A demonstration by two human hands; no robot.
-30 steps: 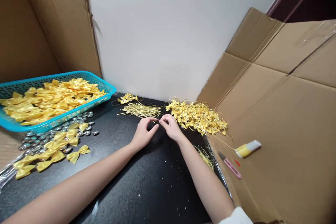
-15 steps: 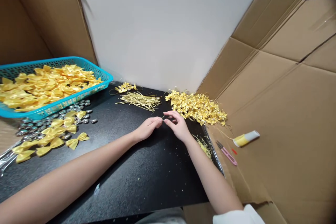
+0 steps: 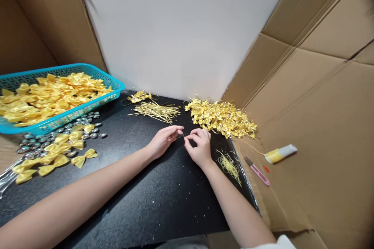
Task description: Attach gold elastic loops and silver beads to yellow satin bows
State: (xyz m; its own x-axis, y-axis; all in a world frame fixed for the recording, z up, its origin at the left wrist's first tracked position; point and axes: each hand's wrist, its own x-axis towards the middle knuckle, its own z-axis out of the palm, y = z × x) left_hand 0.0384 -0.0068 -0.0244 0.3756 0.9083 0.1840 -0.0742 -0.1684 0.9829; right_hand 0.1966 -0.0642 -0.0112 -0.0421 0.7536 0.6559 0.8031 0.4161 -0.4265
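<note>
My left hand point(image 3: 164, 141) and my right hand point(image 3: 200, 148) meet above the middle of the black table, fingertips almost touching. A short piece of thin gold cord point(image 3: 184, 134) spans the small gap between them. Thumb and forefinger of the right hand pinch one end; the left fingers are closed around the other, partly hidden. Just beyond the hands lies a bundle of straight gold cords point(image 3: 157, 112). To its right is a large heap of small yellow bows with gold loops point(image 3: 220, 118).
At left, a blue basket point(image 3: 119, 87) holds many yellow bows. In front of it lie silvery beads point(image 3: 35, 146) and loose yellow bows point(image 3: 58, 148). Thread scraps point(image 3: 229, 166), pink snips point(image 3: 258, 172) and a yellow thread spool point(image 3: 280, 153) lie right. Cardboard panels point(image 3: 315, 116) stand on both sides.
The right hand has turned, lowered slightly and closed its finger and thumb into a pinch. The left hand has lifted its fingertips a little. The view has shifted slightly.
</note>
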